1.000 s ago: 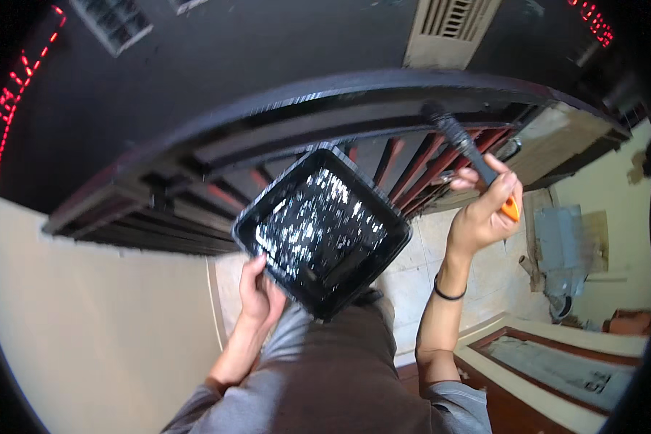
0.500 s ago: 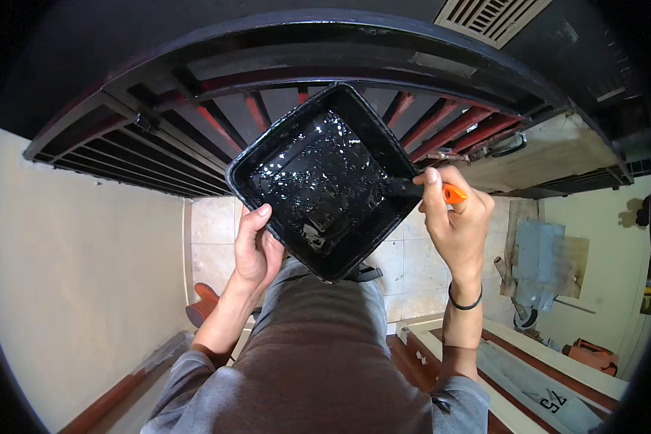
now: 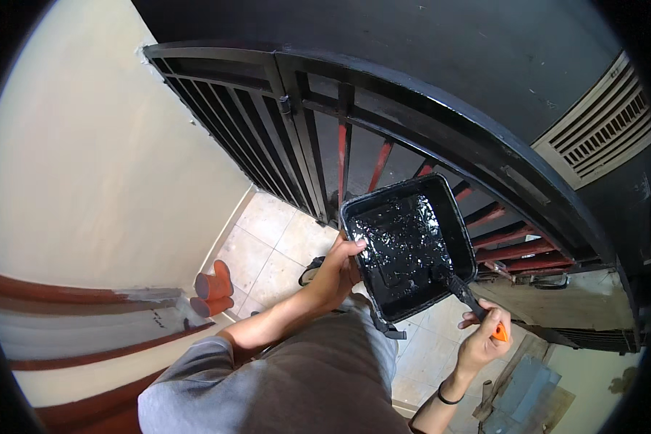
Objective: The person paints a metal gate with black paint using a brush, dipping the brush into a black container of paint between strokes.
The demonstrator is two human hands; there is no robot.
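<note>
Holds a dark brush (image 3: 464,291) with its long axis slanting from upper left to lower right, with the bristle end (image 3: 440,273) toward the upper left, inside a squarish black tray (image 3: 452,217) near its lower right corner, and with the orange tip (image 3: 501,333) toward the lower right. Cannot tell whether touching the tray's bottom.

Differs from half a second ago in position: then held the tray left of here, with a corner pointing nearly straight up; now holds it farther right, turned in view, with more of the brush handle showing. A second ago, held the brush outside the tray, up before the gate's rail.

Pinches the handle between the thumb and fingers of the right hand (image 3: 487,340), just beyond the tray, down and right of the bristles. Clasps the tray's left edge with the left hand (image 3: 340,269), with the thumb over the rim; cannot tell the spread of the fingers beneath.

Carries glossy black liquid (image 3: 405,239) in the tray. Faces a black gate (image 3: 427,98) with reddish bars (image 3: 381,163) behind the tray. Stands over pale floor tiles (image 3: 257,224), near orange-brown boots (image 3: 214,286).
</note>
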